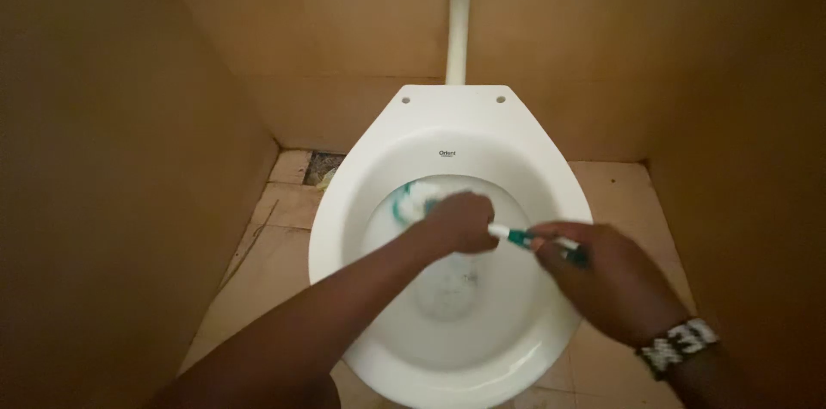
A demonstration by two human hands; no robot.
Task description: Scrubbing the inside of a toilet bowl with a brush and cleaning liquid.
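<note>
2 hands [525, 246] – gripping toilet brush [516, 237], white bowl [344, 202]

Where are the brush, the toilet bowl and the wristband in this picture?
brush [519, 238]: head view, on the green and white handle between the two hands.
toilet bowl [452, 112]: head view, on the white back rim.
wristband [678, 345]: head view, on the black and white band at the right wrist.
</note>
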